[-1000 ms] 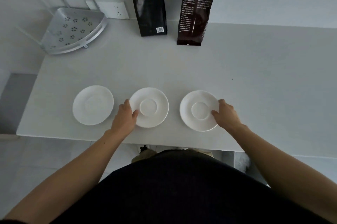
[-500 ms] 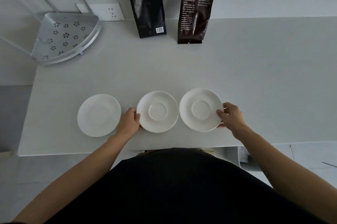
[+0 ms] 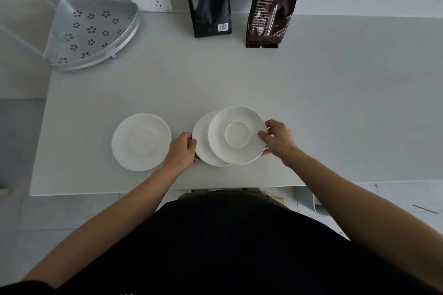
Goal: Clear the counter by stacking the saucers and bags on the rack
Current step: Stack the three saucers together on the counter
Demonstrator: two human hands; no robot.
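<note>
Right saucer (image 3: 237, 135) pinched at its right rim by right hand (image 3: 278, 140) fingers, overlapping the middle saucer (image 3: 202, 143), whose left rim the left hand (image 3: 183, 150) fingers grip. Best centre it before releasing, lower flat, avoid clinking. Third saucer (image 3: 141, 142) apart on desk (image 3: 335, 102); rack (image 3: 92, 30) far left.

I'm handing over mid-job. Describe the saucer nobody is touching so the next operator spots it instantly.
Start at the white counter and look along its near edge, where three white saucers sit. The untouched saucer is the leftmost, lying flat and alone, just left of the left hand. The other two overlap, each held by a hand.
</note>
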